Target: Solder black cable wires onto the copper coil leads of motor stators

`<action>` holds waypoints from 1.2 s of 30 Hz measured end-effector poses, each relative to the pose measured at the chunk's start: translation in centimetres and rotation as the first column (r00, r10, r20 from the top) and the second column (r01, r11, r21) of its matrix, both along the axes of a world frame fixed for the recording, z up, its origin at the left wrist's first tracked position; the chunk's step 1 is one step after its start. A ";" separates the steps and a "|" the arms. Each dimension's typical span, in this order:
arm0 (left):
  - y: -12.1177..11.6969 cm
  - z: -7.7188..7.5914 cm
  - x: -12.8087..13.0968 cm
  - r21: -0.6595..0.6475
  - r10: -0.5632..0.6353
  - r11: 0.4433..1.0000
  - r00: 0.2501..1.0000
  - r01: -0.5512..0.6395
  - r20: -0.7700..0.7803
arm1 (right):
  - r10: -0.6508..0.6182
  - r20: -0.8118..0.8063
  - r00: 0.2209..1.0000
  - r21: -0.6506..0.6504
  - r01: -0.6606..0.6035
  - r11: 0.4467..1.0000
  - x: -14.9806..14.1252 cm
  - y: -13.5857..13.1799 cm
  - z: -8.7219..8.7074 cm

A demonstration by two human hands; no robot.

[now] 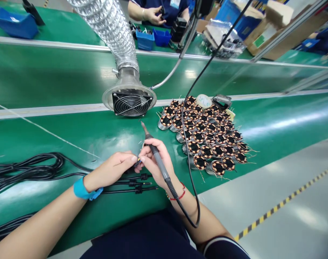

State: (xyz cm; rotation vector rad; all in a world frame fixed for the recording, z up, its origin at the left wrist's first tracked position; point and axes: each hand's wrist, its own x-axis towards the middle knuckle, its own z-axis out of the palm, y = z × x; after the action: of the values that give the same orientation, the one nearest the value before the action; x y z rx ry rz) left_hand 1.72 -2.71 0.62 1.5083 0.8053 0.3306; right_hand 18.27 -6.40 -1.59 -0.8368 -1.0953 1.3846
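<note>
Left hand (120, 163) narrowed to a pinch, a small dark wire end (137, 162) with a yellow tip held between thumb and fingers; its exact make is too small to tell. By the right hand (158, 163) a soldering iron (157, 158) is held pen-fashion, while the thumb and fingertips of that hand are brought up to the same wire end. The wire end lies between the two hands, above the green bench (99, 133), near the strain-relief ends of black cables (45, 167). The iron's tip is pointed away, toward the fan-fronted fume extractor (131, 103); that angle is judged sound, since fingers and insulation are spared while wire is handled. Strands are best twisted tight and straight before heat is applied, and the pinch should be set well back from the metal. The iron's cord (189, 108), looped across the right forearm and past the rows of copper-wound stators (207, 138), could snag; slack should be checked. Across the bench, a co-worker's hand (154, 16) is seen near blue bins (144, 40).
</note>
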 end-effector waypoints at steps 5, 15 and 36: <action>-0.3 0.2 0.0 -0.276 -0.029 0.959 0.994 0.058 0.108 | -0.111 0.275 0.955 0.279 0.032 0.960 0.5 -0.6 0.2; 0.9 1.1 1.9 -0.069 0.296 0.950 0.949 -0.304 -0.107 | -0.266 0.438 0.858 0.256 0.165 0.953 1.9 0.3 -0.2; 1.4 -2.2 2.7 -0.179 0.396 0.883 0.894 -0.434 -0.211 | -0.409 0.395 0.823 0.518 0.168 0.838 5.2 -0.8 -2.3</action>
State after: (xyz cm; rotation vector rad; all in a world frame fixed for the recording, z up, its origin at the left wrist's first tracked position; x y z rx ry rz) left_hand 4.37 -1.35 -1.62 1.1543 1.2677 0.4187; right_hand 23.51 -7.18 -3.93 -0.9758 -1.5354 0.5978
